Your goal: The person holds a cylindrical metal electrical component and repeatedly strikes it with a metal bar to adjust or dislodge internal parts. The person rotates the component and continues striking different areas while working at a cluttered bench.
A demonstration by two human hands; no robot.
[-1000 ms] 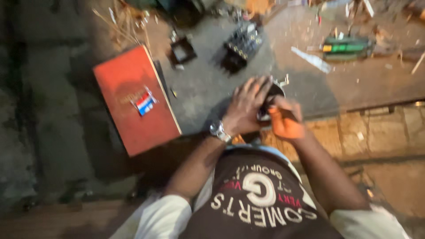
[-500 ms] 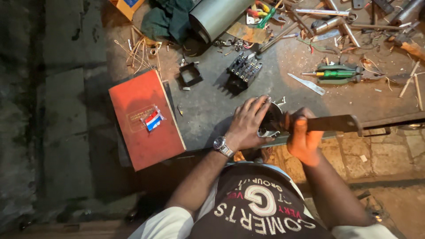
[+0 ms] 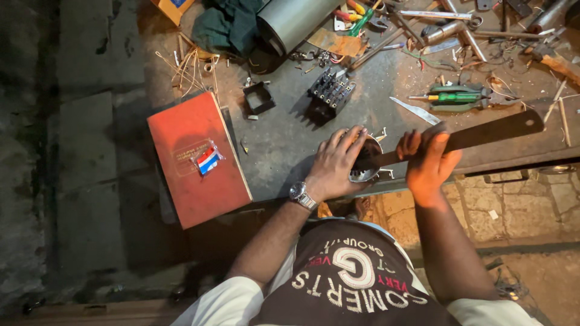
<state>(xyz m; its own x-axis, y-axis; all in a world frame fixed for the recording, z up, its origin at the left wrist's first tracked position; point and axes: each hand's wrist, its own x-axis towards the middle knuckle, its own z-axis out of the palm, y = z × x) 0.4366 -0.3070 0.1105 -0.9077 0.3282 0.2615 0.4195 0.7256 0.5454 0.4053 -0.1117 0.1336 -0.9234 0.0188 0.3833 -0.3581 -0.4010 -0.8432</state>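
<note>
I see my left hand [image 3: 338,163] clamped palm-down over a round metal part [image 3: 365,166] at the workbench's [image 3: 284,145] near edge. My right hand [image 3: 429,160] grips a long flat dark bar [image 3: 477,136], its tip wedged against that part. The part looks intact, so I judge the prying barely begun. Both wrists sit low, elbows tucked back.
</note>
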